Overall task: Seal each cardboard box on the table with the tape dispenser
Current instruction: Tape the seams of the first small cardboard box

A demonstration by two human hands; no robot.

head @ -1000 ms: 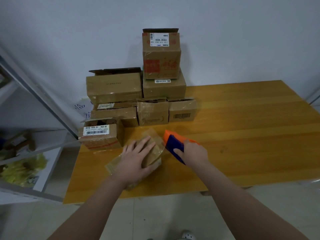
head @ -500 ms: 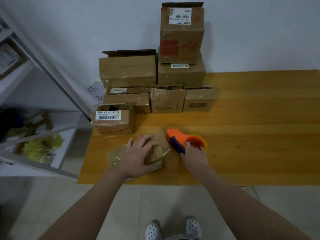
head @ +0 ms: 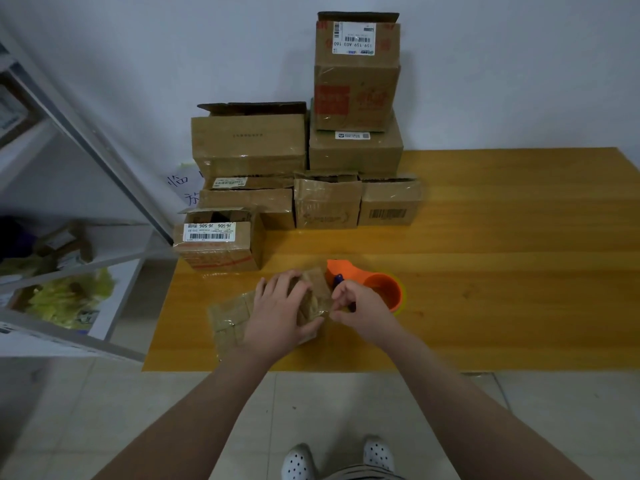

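My left hand (head: 277,313) clamps the small box (head: 230,315) at the table's (head: 502,271) front; my right hand (head: 360,306) pinches its right end. The tape dispenser (head: 377,285) lies unheld, just beyond my right hand.

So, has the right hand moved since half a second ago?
Yes. Against the resting tape dispenser, the right hand went left, off its handle, to the small box that the left hand holds.

Just left of my glossy plastic tape dispenser (head: 377,287), the matt cardboard box (head: 239,306) wears shiny, crinkled clear tape (head: 225,323); beneath the dispenser, the table (head: 502,271) is smooth lacquered wood.
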